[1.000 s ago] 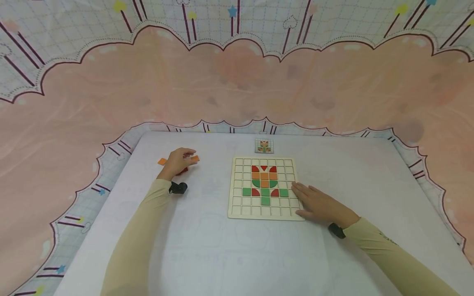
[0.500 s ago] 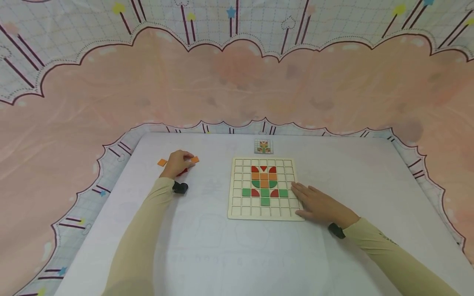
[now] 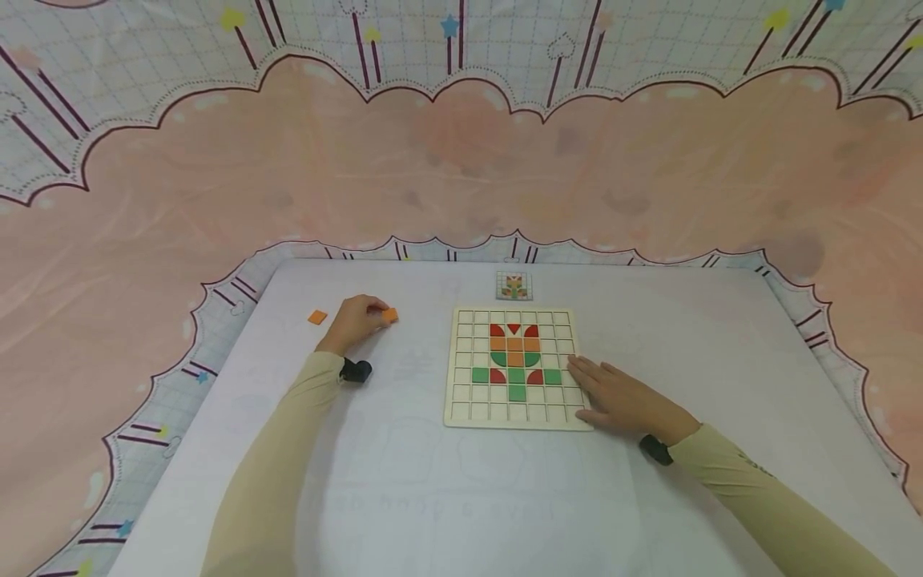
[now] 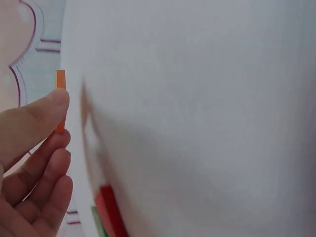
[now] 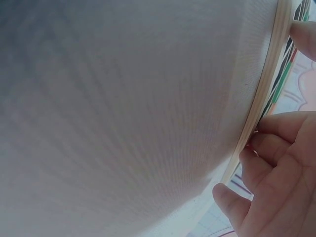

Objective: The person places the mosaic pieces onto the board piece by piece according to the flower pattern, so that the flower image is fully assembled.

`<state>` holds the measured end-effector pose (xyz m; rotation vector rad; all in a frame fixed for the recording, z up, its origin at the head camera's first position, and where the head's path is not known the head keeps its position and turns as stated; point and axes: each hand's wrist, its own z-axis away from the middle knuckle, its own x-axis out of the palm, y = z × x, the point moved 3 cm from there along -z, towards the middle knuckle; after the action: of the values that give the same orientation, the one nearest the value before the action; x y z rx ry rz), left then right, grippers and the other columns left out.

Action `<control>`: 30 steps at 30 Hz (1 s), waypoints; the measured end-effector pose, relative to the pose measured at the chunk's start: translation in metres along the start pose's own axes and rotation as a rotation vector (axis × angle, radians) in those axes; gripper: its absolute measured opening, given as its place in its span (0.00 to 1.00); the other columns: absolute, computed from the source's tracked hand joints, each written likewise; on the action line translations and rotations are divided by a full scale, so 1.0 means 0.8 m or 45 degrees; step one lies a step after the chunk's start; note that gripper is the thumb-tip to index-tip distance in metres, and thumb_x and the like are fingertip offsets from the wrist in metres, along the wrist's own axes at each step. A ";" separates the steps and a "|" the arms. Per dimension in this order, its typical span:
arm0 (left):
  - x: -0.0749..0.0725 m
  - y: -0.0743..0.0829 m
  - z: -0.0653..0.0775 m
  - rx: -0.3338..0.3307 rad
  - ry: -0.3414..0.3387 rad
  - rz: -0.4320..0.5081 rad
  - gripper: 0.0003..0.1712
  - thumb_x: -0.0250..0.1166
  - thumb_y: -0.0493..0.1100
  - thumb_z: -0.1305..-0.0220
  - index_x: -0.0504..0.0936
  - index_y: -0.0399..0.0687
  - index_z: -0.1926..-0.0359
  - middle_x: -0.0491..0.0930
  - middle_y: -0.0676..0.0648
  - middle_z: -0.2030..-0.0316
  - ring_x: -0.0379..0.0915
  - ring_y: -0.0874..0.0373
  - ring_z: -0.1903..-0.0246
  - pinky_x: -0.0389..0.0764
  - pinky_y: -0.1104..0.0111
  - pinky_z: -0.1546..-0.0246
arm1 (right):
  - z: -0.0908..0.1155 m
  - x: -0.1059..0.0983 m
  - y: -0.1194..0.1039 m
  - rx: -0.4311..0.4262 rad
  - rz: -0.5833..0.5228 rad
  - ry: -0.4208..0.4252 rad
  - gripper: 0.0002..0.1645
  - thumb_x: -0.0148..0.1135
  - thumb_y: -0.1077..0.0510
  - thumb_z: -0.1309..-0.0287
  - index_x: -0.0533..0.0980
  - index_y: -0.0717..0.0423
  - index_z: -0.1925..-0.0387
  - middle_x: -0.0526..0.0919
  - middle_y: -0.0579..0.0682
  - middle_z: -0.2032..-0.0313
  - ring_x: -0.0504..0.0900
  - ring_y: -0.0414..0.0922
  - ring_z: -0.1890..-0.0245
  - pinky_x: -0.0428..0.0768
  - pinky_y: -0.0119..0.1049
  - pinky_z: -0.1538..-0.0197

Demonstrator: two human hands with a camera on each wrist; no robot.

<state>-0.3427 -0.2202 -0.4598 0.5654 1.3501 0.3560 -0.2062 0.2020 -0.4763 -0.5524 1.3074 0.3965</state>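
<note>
In the head view my left hand [image 3: 352, 322] is left of the grid board and pinches an orange square tile [image 3: 390, 315]. The left wrist view shows that tile edge-on between thumb and fingertips, above the white tabletop. My right hand [image 3: 626, 402] lies with its fingers extended over the right edge of the pale wooden grid board [image 3: 469, 413]. In the right wrist view its fingers touch the board's side edge [image 5: 264, 74]. Red, orange and green tiles form a tulip-like figure [image 3: 515, 353] on the board.
Another orange tile [image 3: 317, 317] lies left of my left hand. A red tile [image 4: 111, 212] and a green tile [image 4: 98, 222] show low in the left wrist view. Behind the board lies a small pattern card [image 3: 514, 285]. Patterned cloth [image 3: 461, 176] hangs beyond the white table.
My left hand has closed thumb and fingers on the orange tile and shifted it slightly right. The red tile seen under that hand earlier is now hidden in the head view. My right hand has stayed put.
</note>
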 end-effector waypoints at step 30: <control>0.125 0.153 0.082 0.461 -0.311 0.024 0.15 0.70 0.41 0.46 0.83 0.42 0.56 0.82 0.47 0.58 0.74 0.57 0.57 0.76 0.65 0.52 | -0.001 0.001 -0.001 0.009 -0.004 -0.011 0.46 0.56 0.41 0.39 0.52 0.62 0.29 0.54 0.57 0.28 0.54 0.53 0.28 0.59 0.53 0.30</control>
<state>-0.2493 -0.0768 -0.4629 0.8932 1.1776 0.0510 -0.2063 0.2012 -0.4768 -0.5462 1.2991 0.3907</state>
